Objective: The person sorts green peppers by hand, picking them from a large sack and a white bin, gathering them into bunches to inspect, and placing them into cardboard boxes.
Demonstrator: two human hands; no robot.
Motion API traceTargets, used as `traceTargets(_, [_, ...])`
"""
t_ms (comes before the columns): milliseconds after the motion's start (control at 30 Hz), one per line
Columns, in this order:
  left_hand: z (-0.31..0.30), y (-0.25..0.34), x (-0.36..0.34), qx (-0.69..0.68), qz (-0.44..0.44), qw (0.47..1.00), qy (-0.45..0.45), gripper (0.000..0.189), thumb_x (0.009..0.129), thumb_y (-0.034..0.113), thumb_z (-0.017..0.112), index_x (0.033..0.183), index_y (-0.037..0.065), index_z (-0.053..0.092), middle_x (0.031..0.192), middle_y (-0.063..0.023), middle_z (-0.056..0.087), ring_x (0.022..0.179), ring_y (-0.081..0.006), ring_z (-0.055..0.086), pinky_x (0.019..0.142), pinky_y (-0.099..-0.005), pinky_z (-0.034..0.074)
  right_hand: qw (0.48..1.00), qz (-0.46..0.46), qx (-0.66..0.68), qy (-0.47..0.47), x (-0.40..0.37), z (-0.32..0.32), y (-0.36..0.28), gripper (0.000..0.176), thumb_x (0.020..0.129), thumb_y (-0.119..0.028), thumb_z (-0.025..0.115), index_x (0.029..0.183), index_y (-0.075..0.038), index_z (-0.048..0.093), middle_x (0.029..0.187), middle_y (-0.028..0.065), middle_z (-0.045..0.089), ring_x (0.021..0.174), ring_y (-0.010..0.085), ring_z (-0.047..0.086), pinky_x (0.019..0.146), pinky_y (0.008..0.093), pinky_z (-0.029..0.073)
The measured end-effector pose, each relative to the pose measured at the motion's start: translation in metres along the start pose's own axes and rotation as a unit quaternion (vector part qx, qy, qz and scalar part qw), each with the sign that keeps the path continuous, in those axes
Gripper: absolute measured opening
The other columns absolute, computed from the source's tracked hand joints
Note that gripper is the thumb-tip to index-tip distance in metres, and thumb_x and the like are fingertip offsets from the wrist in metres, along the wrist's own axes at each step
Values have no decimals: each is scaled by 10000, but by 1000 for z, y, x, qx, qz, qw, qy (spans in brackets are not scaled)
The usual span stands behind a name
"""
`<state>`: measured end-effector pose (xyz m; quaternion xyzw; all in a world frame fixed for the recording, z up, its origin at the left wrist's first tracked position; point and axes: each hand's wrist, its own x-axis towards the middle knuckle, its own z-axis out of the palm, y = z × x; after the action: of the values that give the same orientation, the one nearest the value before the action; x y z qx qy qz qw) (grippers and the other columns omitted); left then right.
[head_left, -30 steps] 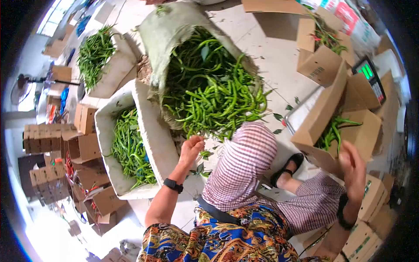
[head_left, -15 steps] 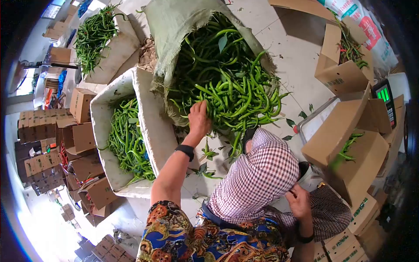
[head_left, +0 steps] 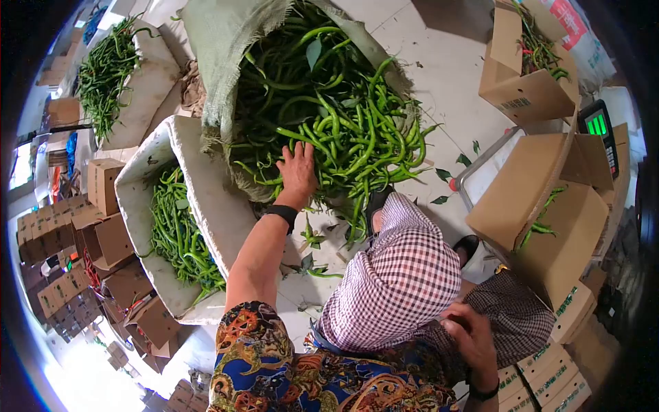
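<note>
My left hand (head_left: 298, 170) rests with fingers spread on the near edge of a heap of long green chili peppers (head_left: 343, 130). They spill out of the mouth of a pale green woven sack (head_left: 218, 51). No pepper is visibly gripped in that hand, though its fingertips lie among them. Beside my checkered trouser leg (head_left: 405, 268) hangs my right hand (head_left: 473, 336), its fingers loosely bent and apart, holding nothing I can see. Left of the sack stands a white foam box (head_left: 180, 144) with more green peppers (head_left: 180, 226) inside.
Another foam box (head_left: 147, 75) heaped with peppers stands at the far left. To the right, an open carton (head_left: 515, 185) with a few peppers sits near a scale display (head_left: 598, 134). Another carton (head_left: 528, 96) holds stems and peppers. Stacked cartons (head_left: 58, 226) stand left; leaves litter the floor.
The whole view has shifted, so the sack and boxes appear further left. My left hand has flattened and spread its fingers over the peppers. My right hand has loosened, its fingers coming apart.
</note>
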<state>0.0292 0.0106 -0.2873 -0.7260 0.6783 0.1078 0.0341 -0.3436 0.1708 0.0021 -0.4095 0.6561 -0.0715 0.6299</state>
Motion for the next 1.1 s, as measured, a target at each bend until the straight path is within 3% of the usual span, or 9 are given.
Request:
traceTargets(233, [-7, -21, -7, -26, 92, 995, -21, 579, 710, 2, 623, 1238, 116, 415, 1057, -122, 530, 966, -391, 523, 679, -540, 454, 999, -45, 10, 4, -1, 14, -5, 290, 884, -157, 606, 1127, 2, 593, 968, 138, 683, 866, 191, 645, 779, 321, 505])
traceTargets(433, [-2, -12, -2, -79, 3, 997, 11, 486, 733, 55, 628, 1196, 139, 511, 1046, -121, 599, 1016, -420, 572, 732, -540, 494, 998, -57, -5, -23, -3, 19, -25, 289, 862, -151, 635, 1099, 12, 603, 946, 139, 681, 805, 206, 650, 728, 336, 509])
traceTargets(467, [-15, -6, -2, -179, -26, 983, 9, 458, 713, 82, 661, 1153, 118, 538, 1028, -135, 618, 990, -403, 590, 743, -510, 498, 997, -70, -36, -25, -3, 21, -33, 289, 853, -137, 643, 1095, 15, 601, 950, 144, 677, 810, 218, 654, 727, 339, 509])
traceTargets(533, [-40, -3, -2, -336, -48, 939, 50, 402, 658, 153, 740, 1026, 63, 602, 957, -190, 655, 890, -394, 620, 752, -422, 503, 991, -114, -70, -19, -3, 25, -42, 277, 829, -86, 662, 1076, 19, 595, 966, 166, 663, 822, 245, 662, 717, 341, 510])
traceTargets(667, [-110, -12, -4, -616, -142, 775, 19, 335, 749, 52, 700, 1064, -14, 604, 926, -54, 671, 770, -78, 595, 655, -240, 489, 982, -180, 10, -61, 10, 19, -44, 268, 833, -67, 666, 1075, 18, 590, 940, 168, 657, 829, 244, 660, 708, 331, 511])
traceTargets(700, [-146, -3, -8, -629, -211, 748, 23, 352, 765, 35, 680, 1102, -4, 585, 966, -71, 660, 811, -138, 629, 666, -263, 528, 978, -188, -15, -91, 15, 16, -43, 273, 832, -60, 670, 1081, 16, 588, 936, 164, 654, 830, 240, 661, 709, 325, 513])
traceTargets(800, [-190, -14, -10, -740, -124, 661, 12, 349, 805, 88, 652, 1131, -4, 568, 1032, -106, 621, 911, -223, 654, 740, -382, 594, 966, -218, -40, -130, 23, 5, -45, 289, 828, -50, 680, 1094, 12, 584, 931, 153, 651, 823, 233, 661, 706, 316, 519])
traceTargets(933, [-215, -18, -8, -665, -186, 721, -60, 323, 840, 146, 623, 1121, -8, 582, 1018, -124, 637, 939, -229, 648, 754, -378, 591, 953, -271, 24, -134, 11, 5, -44, 314, 816, -38, 694, 1107, 3, 584, 947, 140, 651, 795, 217, 661, 689, 308, 531])
traceTargets(1100, [-253, 10, -30, -844, -125, 520, 40, 341, 855, 137, 606, 1143, -45, 583, 1045, -164, 648, 887, -262, 656, 744, -386, 587, 931, -322, 57, -164, 0, -3, -39, 299, 839, -61, 680, 1116, -6, 584, 972, 133, 655, 820, 202, 668, 684, 296, 543])
